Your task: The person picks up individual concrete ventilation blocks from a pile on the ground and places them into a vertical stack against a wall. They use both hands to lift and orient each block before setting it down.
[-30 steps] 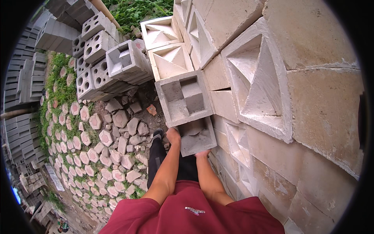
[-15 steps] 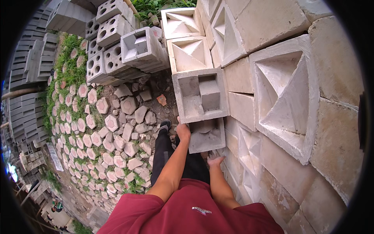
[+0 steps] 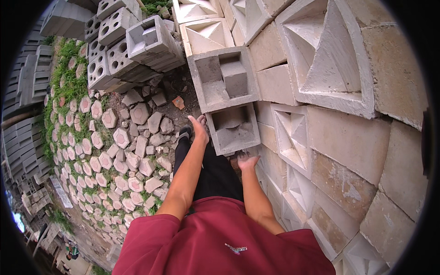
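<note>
A square grey concrete ventilation block point(image 3: 236, 135) with a deep, stepped hollow lies in front of me, against the wall side. Beyond it, and touching it, a second grey block point(image 3: 211, 87) of the same kind sits. My left hand point(image 3: 200, 128) is beside the nearer block's left edge with its fingers stretched out and nothing in it. By that block's near right corner, my right hand point(image 3: 248, 160) is palm up, fingers apart. Whether its fingertips touch the block I cannot tell.
On the right rises a stack of pale blocks point(image 3: 327, 55) with triangular recesses. Perforated grey blocks point(image 3: 112, 59) are piled at the far left. Broken rubble point(image 3: 153, 121) and hexagonal pavers point(image 3: 105, 160) in grass cover the ground at left, near my foot point(image 3: 185, 131).
My left hand has come off the nearer block's edge and its fingers have opened. The right hand stays near the block's corner. My view has shifted, so the blocks appear higher.
</note>
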`<state>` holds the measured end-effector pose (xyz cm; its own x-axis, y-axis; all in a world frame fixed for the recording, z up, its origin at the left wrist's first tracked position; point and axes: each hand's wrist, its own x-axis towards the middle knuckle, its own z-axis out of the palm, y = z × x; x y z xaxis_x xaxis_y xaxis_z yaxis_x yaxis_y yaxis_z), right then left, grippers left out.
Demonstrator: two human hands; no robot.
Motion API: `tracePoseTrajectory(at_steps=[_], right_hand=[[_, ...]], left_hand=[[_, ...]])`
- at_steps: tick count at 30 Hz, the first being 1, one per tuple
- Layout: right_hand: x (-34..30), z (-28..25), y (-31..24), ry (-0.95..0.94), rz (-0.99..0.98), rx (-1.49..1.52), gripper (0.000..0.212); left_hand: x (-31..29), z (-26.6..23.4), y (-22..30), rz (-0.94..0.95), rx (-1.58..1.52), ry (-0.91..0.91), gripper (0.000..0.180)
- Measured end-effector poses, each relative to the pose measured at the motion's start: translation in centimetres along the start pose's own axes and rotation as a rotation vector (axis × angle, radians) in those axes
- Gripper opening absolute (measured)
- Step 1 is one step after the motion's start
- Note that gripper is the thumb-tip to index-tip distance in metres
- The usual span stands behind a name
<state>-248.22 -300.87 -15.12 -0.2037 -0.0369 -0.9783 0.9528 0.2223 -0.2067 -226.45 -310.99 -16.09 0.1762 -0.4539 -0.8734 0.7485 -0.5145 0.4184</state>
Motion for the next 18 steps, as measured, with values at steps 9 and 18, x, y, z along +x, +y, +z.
tracePoseTrajectory(at_steps=[9, 18], right_hand=[[-3.0, 4.1, 1.3, -0.641, -0.063, -0.101, 0.071], [-4.5, 6.0, 2.9, -0.341, -0.246, -0.044, 0.085]], left_hand=[[1.0, -1.9, -2.3, -0.030, 0.082, -0.381, 0.096], [0.6, -1.2, -5.0, 0.018, 0.191, -0.170, 0.099]])
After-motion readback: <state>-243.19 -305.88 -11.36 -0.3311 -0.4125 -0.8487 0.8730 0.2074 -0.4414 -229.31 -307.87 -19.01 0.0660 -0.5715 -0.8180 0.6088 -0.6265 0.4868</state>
